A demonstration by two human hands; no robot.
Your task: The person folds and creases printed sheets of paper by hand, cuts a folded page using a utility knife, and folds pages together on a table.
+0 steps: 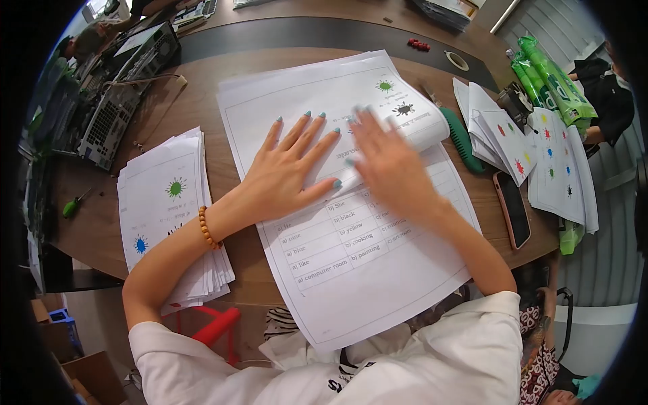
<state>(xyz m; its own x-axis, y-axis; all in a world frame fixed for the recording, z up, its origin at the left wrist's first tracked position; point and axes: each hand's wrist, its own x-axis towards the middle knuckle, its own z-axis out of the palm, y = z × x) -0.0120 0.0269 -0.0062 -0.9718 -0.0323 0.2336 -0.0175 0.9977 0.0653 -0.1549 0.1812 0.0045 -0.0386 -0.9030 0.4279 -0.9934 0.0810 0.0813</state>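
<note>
My left hand (290, 162) lay spread on the folded-over printed sheets (371, 283), which sat before me on the table (192, 108), overhanging its near edge. My right hand (393, 162), blurred, was outstretched beside it; whether it touched paper, I couldn't tell.

From head, facing forward-down, near table (192, 108); outer view perhaps distorted.

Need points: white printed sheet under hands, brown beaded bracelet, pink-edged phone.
White printed sheet (354, 244): head view, printed grid.
Brown beaded bracelet (206, 228): head view, middle beads.
Pink-edged phone (512, 208): head view, screen.
</note>
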